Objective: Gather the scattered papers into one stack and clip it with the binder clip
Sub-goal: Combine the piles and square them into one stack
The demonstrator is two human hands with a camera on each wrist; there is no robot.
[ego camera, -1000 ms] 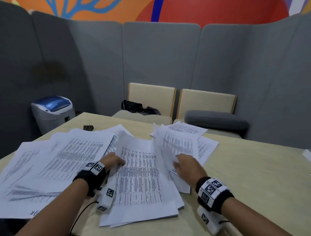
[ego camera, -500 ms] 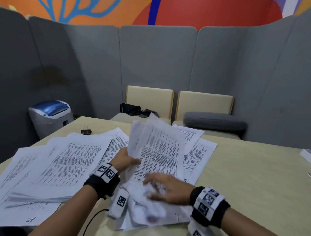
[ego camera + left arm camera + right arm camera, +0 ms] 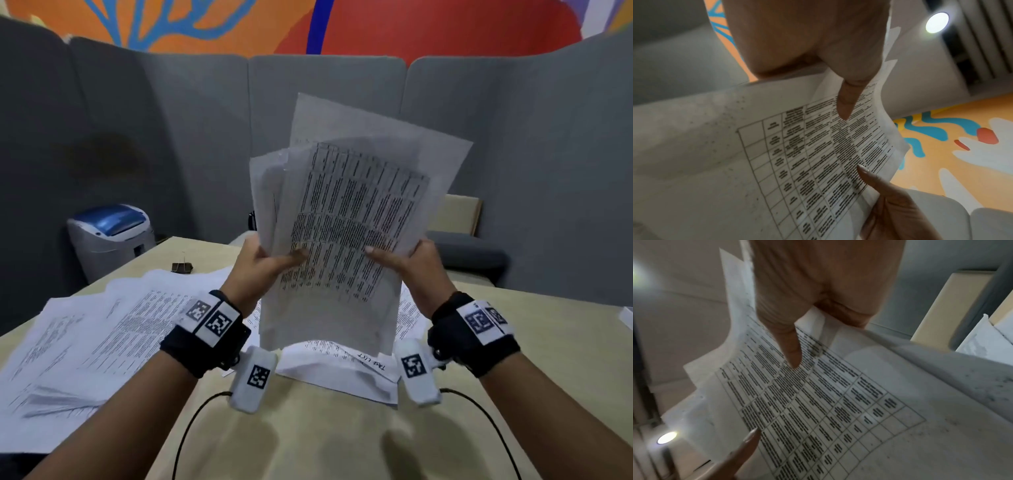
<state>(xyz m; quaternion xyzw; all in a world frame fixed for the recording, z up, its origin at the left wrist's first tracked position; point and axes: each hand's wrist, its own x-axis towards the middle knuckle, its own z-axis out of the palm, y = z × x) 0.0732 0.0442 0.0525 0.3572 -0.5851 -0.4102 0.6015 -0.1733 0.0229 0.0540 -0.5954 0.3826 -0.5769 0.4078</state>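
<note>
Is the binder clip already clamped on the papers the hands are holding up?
No, the binder clip sits on the table near its far left edge, apart from the held papers gripped by the left hand and right hand.

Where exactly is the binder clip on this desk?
Start at the grey bin with the blue lid beside the table's far left corner. Just right of it, on bare tabletop beyond the spread papers, sits the binder clip: small, black, wire handles up, unlike the white sheets.

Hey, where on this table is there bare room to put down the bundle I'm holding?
Bare table lies right of the right hand, and also in the near strip between the forearms. The left half is crowded with loose papers; more sheets lie under the bundle. The clip sits far left.
</note>
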